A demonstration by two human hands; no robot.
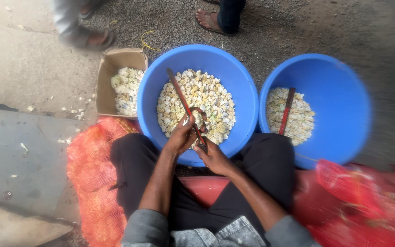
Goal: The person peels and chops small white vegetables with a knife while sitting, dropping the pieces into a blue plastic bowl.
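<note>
Peeling small pale pieces over the near blue tub [152, 91].
The left hand [181, 135] has its fingers clamped on one light, knobbly, likely crumbly piece [199, 120] (best pinched at its sides); the right hand [213, 158] has its fingers wrapped round the stiff blade's [181, 93] lower end.

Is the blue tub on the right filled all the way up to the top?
No, the right blue tub holds only a shallow layer of pale pieces at its bottom, with a red stick lying on them.
</note>
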